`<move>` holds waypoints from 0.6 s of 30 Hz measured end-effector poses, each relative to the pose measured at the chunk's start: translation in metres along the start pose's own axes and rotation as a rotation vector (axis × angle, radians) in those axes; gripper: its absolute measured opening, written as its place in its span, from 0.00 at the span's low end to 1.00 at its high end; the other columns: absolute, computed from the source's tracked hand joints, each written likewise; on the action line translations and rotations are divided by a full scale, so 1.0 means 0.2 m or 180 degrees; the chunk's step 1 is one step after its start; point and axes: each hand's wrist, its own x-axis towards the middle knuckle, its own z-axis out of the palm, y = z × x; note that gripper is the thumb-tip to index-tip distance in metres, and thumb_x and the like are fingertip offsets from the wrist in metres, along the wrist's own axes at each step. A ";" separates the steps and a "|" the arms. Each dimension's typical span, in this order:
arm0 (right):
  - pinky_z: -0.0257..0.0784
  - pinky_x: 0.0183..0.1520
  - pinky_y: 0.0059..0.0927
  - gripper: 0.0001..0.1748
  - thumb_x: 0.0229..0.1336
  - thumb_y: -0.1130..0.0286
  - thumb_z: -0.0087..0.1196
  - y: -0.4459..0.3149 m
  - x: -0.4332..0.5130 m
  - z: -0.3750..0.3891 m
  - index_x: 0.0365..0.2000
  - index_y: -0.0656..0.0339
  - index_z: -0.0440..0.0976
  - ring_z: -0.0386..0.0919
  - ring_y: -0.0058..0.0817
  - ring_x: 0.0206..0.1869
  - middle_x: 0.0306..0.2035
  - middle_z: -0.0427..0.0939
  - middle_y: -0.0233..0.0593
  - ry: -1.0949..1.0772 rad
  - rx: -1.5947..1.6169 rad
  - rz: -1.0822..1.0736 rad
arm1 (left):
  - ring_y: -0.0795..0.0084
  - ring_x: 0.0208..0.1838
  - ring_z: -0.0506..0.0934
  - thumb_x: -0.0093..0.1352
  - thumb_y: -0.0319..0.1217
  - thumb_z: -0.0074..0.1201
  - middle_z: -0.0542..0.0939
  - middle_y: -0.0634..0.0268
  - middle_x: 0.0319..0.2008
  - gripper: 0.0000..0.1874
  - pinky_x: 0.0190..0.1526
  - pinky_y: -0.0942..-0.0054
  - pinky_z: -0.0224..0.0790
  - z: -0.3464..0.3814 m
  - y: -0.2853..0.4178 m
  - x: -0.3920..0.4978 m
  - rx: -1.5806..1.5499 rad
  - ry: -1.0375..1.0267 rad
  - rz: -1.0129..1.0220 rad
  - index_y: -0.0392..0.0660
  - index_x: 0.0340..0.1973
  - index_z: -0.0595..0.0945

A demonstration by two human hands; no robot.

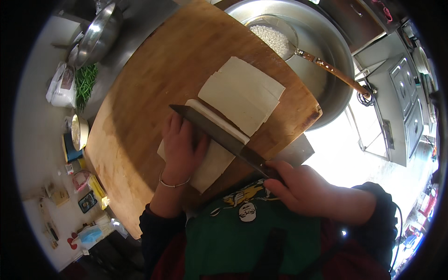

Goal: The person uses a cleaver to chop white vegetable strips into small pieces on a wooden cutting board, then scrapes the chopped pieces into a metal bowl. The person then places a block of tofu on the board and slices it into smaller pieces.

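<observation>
My right hand (pixel 297 185) is closed around the handle of a large kitchen knife (pixel 213 127). Its dark blade runs diagonally across pale sheets that look like dough. Along the far side of the blade lies a narrow, thick-edged pale strip (pixel 220 120). My left hand (pixel 180 143) rests on the near pale sheet (pixel 215 162), fingertips close to the blade and thumb spread to the side; it covers part of that sheet. Beyond the strip, a stack of wide pale sheets (pixel 243 94) with uneven edges lies flat on the wooden cutting board (pixel 168 66).
A big metal basin (pixel 322 80) stands beyond the board at right, with a long-handled strainer (pixel 330 68) holding white grains. At left are a metal bowl (pixel 99 36), green vegetables (pixel 85 84), a cream-coloured bowl (pixel 80 131) and a phone (pixel 87 202).
</observation>
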 end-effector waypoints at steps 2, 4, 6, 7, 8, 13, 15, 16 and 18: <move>0.73 0.35 0.45 0.24 0.67 0.53 0.43 0.00 0.03 0.01 0.46 0.68 0.65 0.78 0.53 0.30 0.26 0.77 0.56 0.0231 0.0095 -0.0377 | 0.44 0.52 0.68 0.56 0.30 0.60 0.72 0.46 0.49 0.21 0.53 0.54 0.62 0.01 -0.01 0.00 -0.0029 0.0012 0.0009 0.34 0.43 0.76; 0.72 0.33 0.47 0.25 0.67 0.51 0.41 0.01 0.07 0.01 0.41 0.68 0.65 0.77 0.55 0.29 0.23 0.76 0.57 0.0256 0.0140 -0.0425 | 0.44 0.52 0.68 0.56 0.30 0.60 0.72 0.46 0.49 0.21 0.53 0.54 0.62 0.01 -0.01 0.01 -0.0080 0.0012 -0.0004 0.35 0.43 0.76; 0.73 0.34 0.47 0.25 0.67 0.51 0.40 0.02 0.12 0.01 0.39 0.68 0.65 0.77 0.55 0.29 0.23 0.76 0.58 0.0104 0.0095 -0.0194 | 0.44 0.52 0.69 0.56 0.30 0.60 0.72 0.46 0.50 0.21 0.53 0.54 0.62 0.01 -0.01 0.01 -0.0180 -0.0009 -0.0068 0.36 0.44 0.76; 0.73 0.34 0.47 0.25 0.67 0.51 0.40 0.02 0.16 0.01 0.38 0.68 0.65 0.77 0.55 0.29 0.24 0.76 0.59 0.0179 0.0031 -0.0275 | 0.45 0.52 0.69 0.56 0.30 0.60 0.72 0.46 0.50 0.21 0.52 0.54 0.62 0.01 -0.01 0.01 -0.0109 -0.0006 -0.0047 0.37 0.44 0.76; 0.73 0.34 0.47 0.25 0.68 0.51 0.40 0.02 0.20 0.02 0.38 0.68 0.65 0.77 0.56 0.29 0.24 0.77 0.59 0.0251 -0.0032 -0.0357 | 0.45 0.51 0.69 0.57 0.31 0.60 0.72 0.47 0.49 0.21 0.52 0.54 0.62 0.01 -0.01 0.00 -0.0066 -0.0010 -0.0025 0.38 0.44 0.76; 0.73 0.33 0.47 0.26 0.68 0.50 0.38 0.07 0.43 0.10 0.37 0.68 0.66 0.78 0.55 0.29 0.27 0.78 0.57 0.0623 -0.0502 -0.0509 | 0.47 0.49 0.71 0.58 0.31 0.61 0.73 0.52 0.48 0.20 0.51 0.56 0.63 0.01 0.00 0.01 -0.0153 0.0154 0.0114 0.41 0.45 0.76; 0.74 0.28 0.43 0.27 0.68 0.49 0.37 0.09 0.44 0.12 0.38 0.68 0.67 0.78 0.48 0.25 0.24 0.78 0.51 0.0881 -0.0621 -0.0421 | 0.49 0.49 0.71 0.58 0.30 0.61 0.74 0.54 0.48 0.19 0.51 0.56 0.63 0.01 0.00 0.01 -0.0094 0.0246 0.0191 0.42 0.44 0.76; 0.72 0.26 0.40 0.28 0.68 0.48 0.36 0.11 0.43 0.10 0.39 0.67 0.68 0.77 0.42 0.22 0.22 0.76 0.47 0.0558 -0.0102 -0.0360 | 0.50 0.49 0.71 0.58 0.30 0.61 0.74 0.54 0.48 0.19 0.51 0.56 0.63 0.01 0.00 0.01 -0.0180 0.0182 0.0178 0.42 0.44 0.76; 0.70 0.20 0.33 0.30 0.68 0.45 0.35 0.16 0.42 -0.06 0.41 0.66 0.68 0.74 0.31 0.17 0.18 0.73 0.39 -0.0386 0.0921 0.0004 | 0.51 0.50 0.72 0.59 0.30 0.61 0.74 0.55 0.49 0.18 0.51 0.57 0.63 0.00 -0.01 0.01 -0.0352 0.0078 0.0120 0.42 0.45 0.76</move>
